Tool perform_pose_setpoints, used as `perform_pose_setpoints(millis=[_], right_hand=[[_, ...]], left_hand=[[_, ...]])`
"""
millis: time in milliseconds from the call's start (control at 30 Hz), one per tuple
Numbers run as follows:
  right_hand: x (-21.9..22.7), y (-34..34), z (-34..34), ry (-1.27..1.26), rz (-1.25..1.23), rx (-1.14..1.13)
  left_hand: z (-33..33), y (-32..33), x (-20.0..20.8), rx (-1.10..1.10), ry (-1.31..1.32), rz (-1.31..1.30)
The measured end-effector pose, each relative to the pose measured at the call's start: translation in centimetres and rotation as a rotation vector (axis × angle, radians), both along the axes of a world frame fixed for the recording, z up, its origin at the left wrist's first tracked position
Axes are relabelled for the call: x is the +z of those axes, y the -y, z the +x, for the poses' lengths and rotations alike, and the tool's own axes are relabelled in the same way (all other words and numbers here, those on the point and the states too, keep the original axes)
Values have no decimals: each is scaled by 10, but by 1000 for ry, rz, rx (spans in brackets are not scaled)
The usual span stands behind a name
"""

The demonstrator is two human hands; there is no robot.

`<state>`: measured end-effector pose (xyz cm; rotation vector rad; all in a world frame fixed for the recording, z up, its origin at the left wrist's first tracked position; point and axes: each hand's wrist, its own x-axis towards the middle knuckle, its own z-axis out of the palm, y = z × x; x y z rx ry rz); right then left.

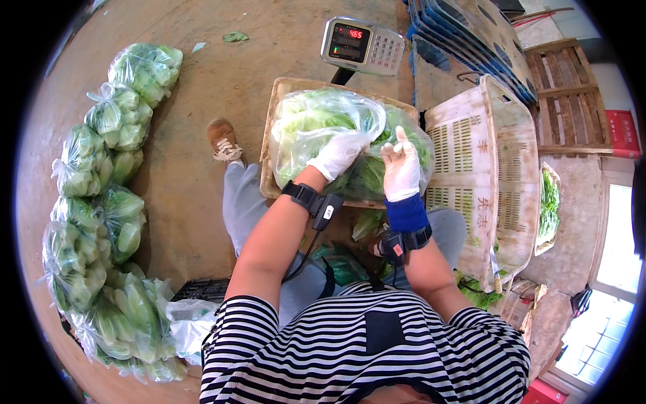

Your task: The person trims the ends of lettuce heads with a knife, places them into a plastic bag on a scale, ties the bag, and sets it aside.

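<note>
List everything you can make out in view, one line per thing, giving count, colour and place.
Clear bag of greens: one, green, on tray
Tray: one, tan, under bag
Scale display: one, grey, beyond tray
Bagged greens: several overlapping, green, left
Leaf: one, green, floor, top
Black crate: one, lower left
White plastic bag: one, lower left
Whitish crates: apparently two, right
Blue-edged boards: several, upper right
Wooden pallet: one, brown, right
Red box: one, right edge
Shoe: one clear, brown, left of tray
Striped shirt: one, black-white, bottom
Wrist devices: two, black, forearms
Left hand: one, white-gloved, at bag
Right hand: one, white-gloved, over bag's right side
</note>
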<state>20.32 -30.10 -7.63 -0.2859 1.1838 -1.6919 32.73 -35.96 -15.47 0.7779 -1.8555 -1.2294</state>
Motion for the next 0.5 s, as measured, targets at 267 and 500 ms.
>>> perform_pose_setpoints(millis=[267, 500], right_hand=[[-12, -2, -11, -614, -247, 298], [19, 30, -12, -1433, -372, 622]], left_hand=[[-9, -9, 12, 39, -524, 1067], [-1, -16, 27, 117, 276, -263]])
